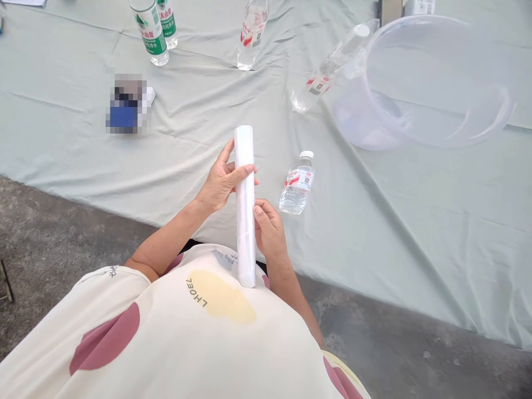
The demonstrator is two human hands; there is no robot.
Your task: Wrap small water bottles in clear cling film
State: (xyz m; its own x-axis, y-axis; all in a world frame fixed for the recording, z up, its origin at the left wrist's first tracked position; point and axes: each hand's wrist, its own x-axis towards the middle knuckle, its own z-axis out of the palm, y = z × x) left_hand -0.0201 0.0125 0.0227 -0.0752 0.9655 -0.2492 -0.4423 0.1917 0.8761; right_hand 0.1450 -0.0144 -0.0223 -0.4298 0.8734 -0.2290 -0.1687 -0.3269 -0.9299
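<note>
A glossy white roll (245,221), apparently plastic film, stands lengthwise in front of my body, its lower end by my shirt. My left hand (220,180) is wrapped round its upper half, thumb across the front and fingers behind. Lower down, my right hand (269,227) is closed against the roll's right side, thumb bent onto the curled index finger. Whether it pinches a loose edge of film is hard to see. Just right of the hands, a small water bottle (296,185) with a red and white label and white cap lies on the cloth-covered table (199,111).
A clear plastic tub (366,124) lies tipped at the right, a second red-labelled bottle (320,83) beside it. Another bottle (251,36) stands at the back. Two green-labelled bottles (152,36) are at the back left, near a blurred blue item (124,113).
</note>
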